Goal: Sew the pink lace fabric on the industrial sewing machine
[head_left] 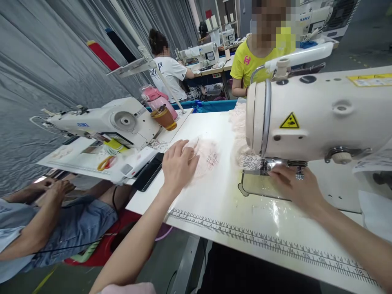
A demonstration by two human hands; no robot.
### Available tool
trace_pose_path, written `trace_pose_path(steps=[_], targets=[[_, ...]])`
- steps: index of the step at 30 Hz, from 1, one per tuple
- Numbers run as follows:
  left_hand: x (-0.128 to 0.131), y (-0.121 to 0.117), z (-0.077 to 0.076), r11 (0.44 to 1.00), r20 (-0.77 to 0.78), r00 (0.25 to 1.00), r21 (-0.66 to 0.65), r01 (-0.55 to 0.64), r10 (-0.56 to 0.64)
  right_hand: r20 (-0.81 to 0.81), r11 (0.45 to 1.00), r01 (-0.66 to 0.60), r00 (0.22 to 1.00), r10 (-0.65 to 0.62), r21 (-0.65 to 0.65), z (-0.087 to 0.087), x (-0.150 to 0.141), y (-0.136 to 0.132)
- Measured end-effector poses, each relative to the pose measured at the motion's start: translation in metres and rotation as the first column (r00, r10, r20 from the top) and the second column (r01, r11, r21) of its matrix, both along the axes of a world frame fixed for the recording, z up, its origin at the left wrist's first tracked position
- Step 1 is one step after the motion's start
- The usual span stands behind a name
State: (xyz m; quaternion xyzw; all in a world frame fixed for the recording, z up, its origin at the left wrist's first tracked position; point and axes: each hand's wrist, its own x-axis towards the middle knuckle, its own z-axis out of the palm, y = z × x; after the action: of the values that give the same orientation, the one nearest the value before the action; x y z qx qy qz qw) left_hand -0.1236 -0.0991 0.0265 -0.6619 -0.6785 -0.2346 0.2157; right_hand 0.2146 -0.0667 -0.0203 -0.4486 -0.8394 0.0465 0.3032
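The left hand [178, 165], grip loosely open, is resting on the sheer pink fabric [210, 159], which is lying between the worktop's [199, 200] left edge and the sewing machine [318, 114]. The right hand [295, 185] is nearing the needle area, grip impossible to tell.
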Motion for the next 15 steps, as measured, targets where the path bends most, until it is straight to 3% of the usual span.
trace_pose_path(steps=[4, 10, 15], targets=[[-0.016, 0.007, 0.013, 0.998, 0.181, 0.983, 0.038, -0.045, 0.037, 0.006, 0.999, -0.007, 1.0, 0.007, 0.048, -0.001, 0.0, 0.001], [-0.059, 0.02, 0.074, 0.988, 0.327, 0.939, 0.071, -0.136, 0.106, -0.021, 0.999, -0.021, 1.0, 0.022, 0.047, 0.001, 0.001, -0.001], [-0.054, 0.014, 0.116, 0.973, 0.309, 0.946, 0.17, -0.158, 0.099, -0.008, 0.994, -0.031, 0.999, 0.032, 0.108, -0.002, 0.001, -0.001]])
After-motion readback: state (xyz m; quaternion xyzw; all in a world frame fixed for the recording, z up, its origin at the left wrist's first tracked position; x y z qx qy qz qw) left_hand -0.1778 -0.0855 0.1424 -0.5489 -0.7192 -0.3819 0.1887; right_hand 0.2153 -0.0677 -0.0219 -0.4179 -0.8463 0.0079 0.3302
